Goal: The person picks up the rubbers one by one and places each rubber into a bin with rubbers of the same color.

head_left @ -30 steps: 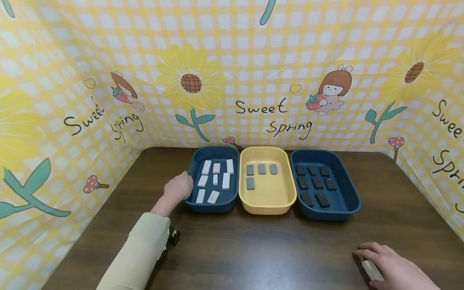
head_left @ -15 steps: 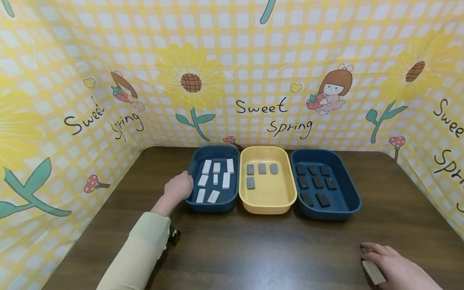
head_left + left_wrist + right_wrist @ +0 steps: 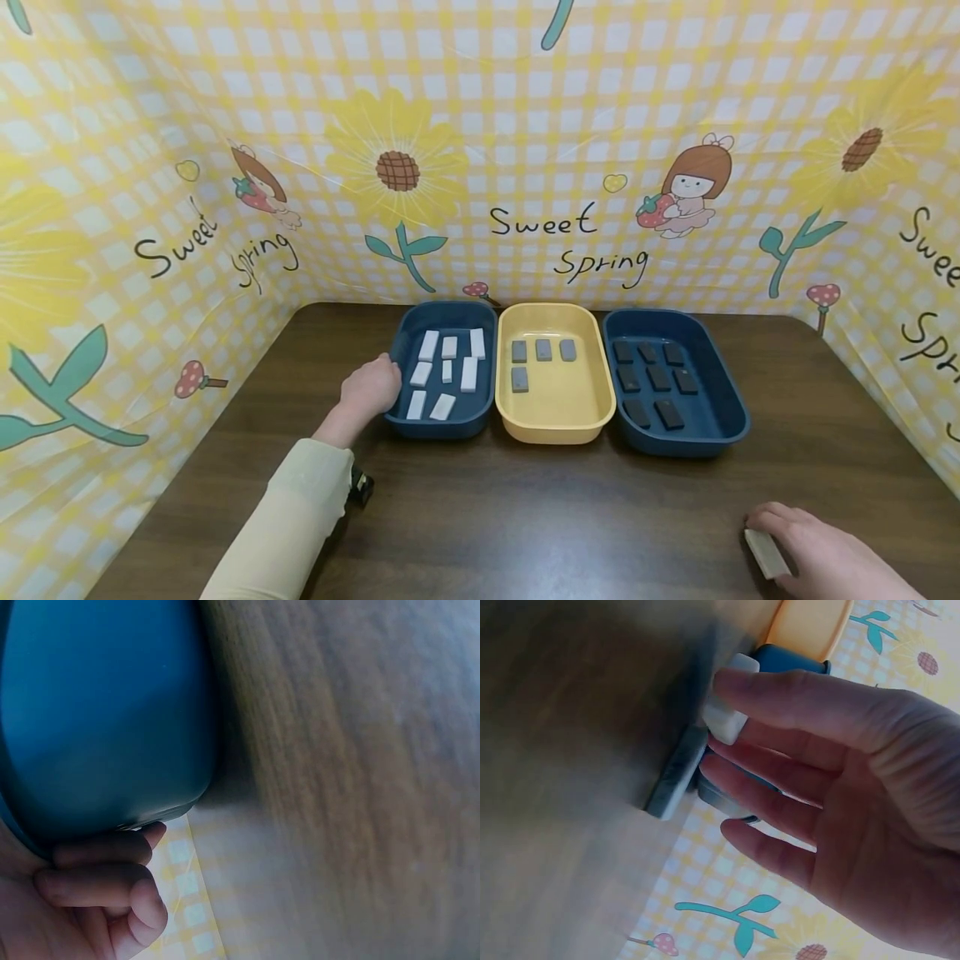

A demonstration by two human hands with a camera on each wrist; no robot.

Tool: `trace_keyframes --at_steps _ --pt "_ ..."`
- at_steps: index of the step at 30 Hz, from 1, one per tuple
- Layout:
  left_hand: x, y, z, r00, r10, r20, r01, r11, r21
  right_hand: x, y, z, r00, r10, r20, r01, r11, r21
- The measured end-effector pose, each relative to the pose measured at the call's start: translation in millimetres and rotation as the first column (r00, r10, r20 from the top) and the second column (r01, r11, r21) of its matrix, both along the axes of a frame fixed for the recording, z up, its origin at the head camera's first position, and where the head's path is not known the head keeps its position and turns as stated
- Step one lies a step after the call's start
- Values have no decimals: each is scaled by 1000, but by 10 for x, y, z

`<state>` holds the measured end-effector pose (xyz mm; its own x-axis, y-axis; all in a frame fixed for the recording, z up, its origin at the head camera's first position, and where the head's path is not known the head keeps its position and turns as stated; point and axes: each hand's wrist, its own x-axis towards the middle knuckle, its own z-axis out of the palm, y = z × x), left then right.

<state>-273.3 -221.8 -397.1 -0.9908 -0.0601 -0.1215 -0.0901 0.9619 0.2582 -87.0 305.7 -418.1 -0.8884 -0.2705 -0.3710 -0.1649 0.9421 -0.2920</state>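
Note:
My left hand [image 3: 371, 389] grips the left side rim of the left blue bin [image 3: 438, 429], which holds several white blocks [image 3: 468, 375]. Its curled fingers [image 3: 105, 885] show beside the bin wall in the left wrist view. Low on the right, my right hand [image 3: 813, 542] pinches a pale block [image 3: 765, 554] between thumb and fingers. From the right wrist, the thumb lies across this pale block [image 3: 726, 720], while a darker grey block [image 3: 676, 774] is near the fingertips at the table surface. The hand hides that darker block in the head view.
A yellow bin [image 3: 558, 435] with several grey blocks [image 3: 520, 380] stands in the middle. To its right is another blue bin [image 3: 686, 447] with several black blocks [image 3: 667, 414]. All sit on a brown wooden table [image 3: 525, 517], with a patterned cloth [image 3: 450, 167] behind.
My right fingers have drawn in around the pale block, which has shifted slightly up and left. A second block seen under the fingers is now hidden. My left hand stays put.

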Motion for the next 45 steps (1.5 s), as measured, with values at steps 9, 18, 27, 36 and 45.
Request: trace_keyframes --at_steps 9,18,27,36,45 --pt "-3 -1 -4 1000 -9 4 9 1000 -6 9 -96 174 1000 -13 -24 14 999 43" --pt "4 -3 13 1000 -7 12 7 1000 7 13 -207 392 915 122 -386 -107 992 60" --pt "6 3 9 1000 1 5 -1 1000 8 -216 -649 694 751 273 -601 -344 939 -3" --pt "-4 -9 15 1000 -8 13 8 1000 14 -536 -1162 857 722 366 -587 -464 886 -19" --pt "-8 -13 11 1000 -2 23 2 1000 18 -901 -1628 955 706 335 -624 -428 904 0"
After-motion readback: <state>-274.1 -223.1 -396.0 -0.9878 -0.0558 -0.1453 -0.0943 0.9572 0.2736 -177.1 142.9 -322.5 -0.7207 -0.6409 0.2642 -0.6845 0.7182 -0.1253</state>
